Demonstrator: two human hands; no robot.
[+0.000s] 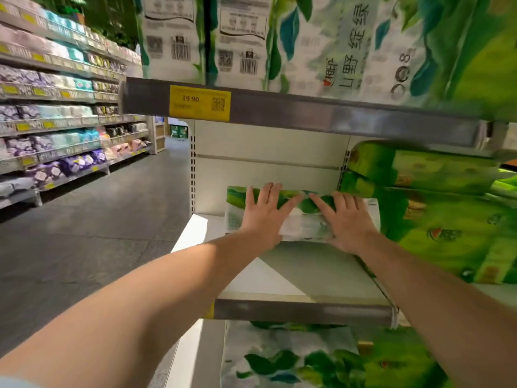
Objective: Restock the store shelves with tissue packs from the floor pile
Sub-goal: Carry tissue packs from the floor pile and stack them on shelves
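- Two bare forearms are seen reaching forward from the bottom of the view toward a white store shelf [293, 278].
- Below that shelf's grey front rail, a pack printed with green leaves [282, 359] is seen on the next level down.
- The left hand [264, 212] is laid flat on a tissue pack [303, 217], its fingers straight and spread over the pack's green top edge.
- The right hand [345, 219] is laid on the same pack just beside the left, fingers straight and spread, palm pressed against the white wrapper.
- The tissue pack is placed on the shelf board toward the back, close to the pale rear panel, with bare shelf to its left.
- Bright green packs [436, 214] are stacked immediately to the right of it; whether they touch it cannot be told.
- On the rail of the shelf above, a yellow price tag [200, 103] reading 19.90 is fixed.
- Above the rail, tall white and green packs [321, 43] are stood in a row.
- Far left, across a grey floor [92, 233], shelves of purple and pastel goods [56, 113] are seen, blurred.
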